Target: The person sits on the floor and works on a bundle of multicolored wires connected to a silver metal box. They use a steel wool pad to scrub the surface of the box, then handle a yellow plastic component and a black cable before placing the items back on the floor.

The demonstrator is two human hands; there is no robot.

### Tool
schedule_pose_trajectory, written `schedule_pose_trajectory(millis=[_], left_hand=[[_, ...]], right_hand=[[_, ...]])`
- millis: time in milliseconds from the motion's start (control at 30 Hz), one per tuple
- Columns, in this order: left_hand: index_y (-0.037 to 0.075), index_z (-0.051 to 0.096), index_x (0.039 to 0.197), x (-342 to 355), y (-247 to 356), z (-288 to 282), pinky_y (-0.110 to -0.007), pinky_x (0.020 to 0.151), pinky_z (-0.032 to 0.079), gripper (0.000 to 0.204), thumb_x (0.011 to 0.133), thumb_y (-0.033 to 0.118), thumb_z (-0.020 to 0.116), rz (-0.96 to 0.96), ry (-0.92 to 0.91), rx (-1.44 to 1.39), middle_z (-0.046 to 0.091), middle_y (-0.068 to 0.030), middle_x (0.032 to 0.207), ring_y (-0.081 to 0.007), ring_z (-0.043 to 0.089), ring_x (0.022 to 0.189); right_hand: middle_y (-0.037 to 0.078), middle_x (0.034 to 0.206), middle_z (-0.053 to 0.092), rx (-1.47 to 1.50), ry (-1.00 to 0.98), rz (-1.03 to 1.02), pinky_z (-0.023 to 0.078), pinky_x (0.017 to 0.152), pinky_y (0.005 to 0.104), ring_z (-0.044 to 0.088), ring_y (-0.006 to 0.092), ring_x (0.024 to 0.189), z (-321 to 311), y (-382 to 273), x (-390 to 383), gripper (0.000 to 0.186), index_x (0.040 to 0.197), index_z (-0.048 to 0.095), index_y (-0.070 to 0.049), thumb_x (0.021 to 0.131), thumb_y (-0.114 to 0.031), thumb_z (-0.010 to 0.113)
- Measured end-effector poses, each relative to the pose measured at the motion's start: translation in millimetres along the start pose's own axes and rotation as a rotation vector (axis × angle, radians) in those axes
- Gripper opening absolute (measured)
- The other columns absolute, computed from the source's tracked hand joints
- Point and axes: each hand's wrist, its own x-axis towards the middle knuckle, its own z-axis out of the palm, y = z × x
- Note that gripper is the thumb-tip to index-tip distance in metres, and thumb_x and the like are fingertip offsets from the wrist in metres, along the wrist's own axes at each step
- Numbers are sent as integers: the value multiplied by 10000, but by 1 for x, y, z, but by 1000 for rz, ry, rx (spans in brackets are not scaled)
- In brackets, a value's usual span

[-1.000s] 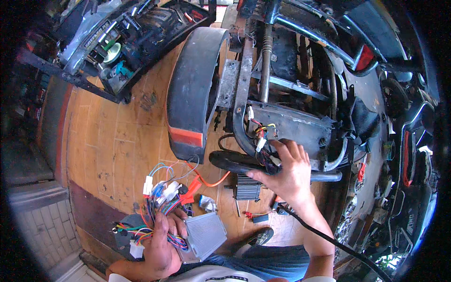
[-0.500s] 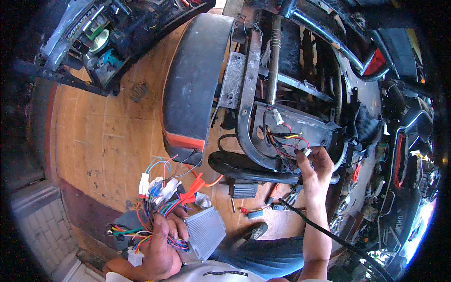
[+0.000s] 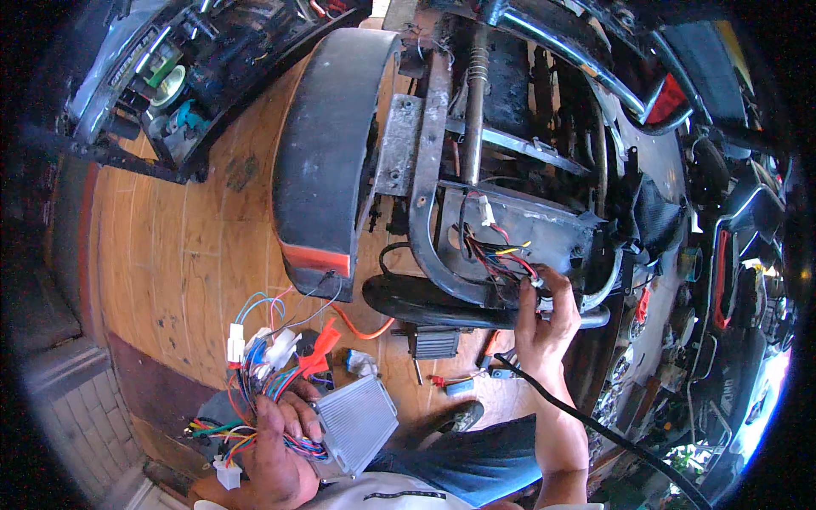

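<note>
My left hand (image 3: pixel 285 438) is closed round a bundle of coloured wires (image 3: pixel 270 384) with several white connectors, one of them a white plug (image 3: pixel 235 342) standing up at the left. These wires run to a finned silver controller box (image 3: pixel 359 425) beside the hand. A red connector or tape piece (image 3: pixel 320 347) sticks out above the fingers. Further right, my right hand (image 3: pixel 546 327) pinches a small white connector (image 3: pixel 536 282) at the end of a wire harness (image 3: pixel 497 255) that comes out of the metal frame (image 3: pixel 422 200). Another white connector (image 3: pixel 486 210) hangs loose from that harness.
A black fender (image 3: pixel 327 161) with an orange-red band stands left of the frame. A black tyre (image 3: pixel 433 303) lies below it. On the tiled floor (image 3: pixel 183 255) are a second finned box (image 3: pixel 433 342) and tools. A black cable (image 3: pixel 595 425) crosses my right forearm.
The view has shifted, so the frame and fender sit a little further left. Both hands keep their grips on the wires and the small connector.
</note>
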Motion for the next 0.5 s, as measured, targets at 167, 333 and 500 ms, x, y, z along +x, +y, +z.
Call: schedule_pose_trajectory(millis=[167, 333, 500], left_hand=[[147, 551, 991, -12, -4, 19, -286, 717, 426, 310, 1007, 435, 663, 4, 65, -3, 495, 28, 772, -108, 506, 783], [144, 599, 1106, -16, -6, 25, -254, 745, 445, 304, 1019, 430, 648, -7, -28, -18, 582, 32, 883, -98, 536, 826], [137, 579, 1049, -16, -14, 32, -231, 716, 412, 305, 1022, 435, 641, -10, 162, -26, 570, 22, 875, -91, 503, 797]], right_hand=[[249, 1036, 666, 43, 33, -18, 532, 774, 431, 684, 406, 872, 9, 18, -1, 248, 1177, 562, 38, 937, 29, 624], [226, 1040, 666, 210, 36, 243, 517, 835, 394, 667, 325, 908, 15, 26, -7, 227, 1216, 546, 40, 999, -15, 585], [201, 1041, 666, 273, 78, 271, 509, 863, 376, 642, 256, 942, 18, 29, -7, 222, 1220, 542, 38, 1017, -41, 587]])
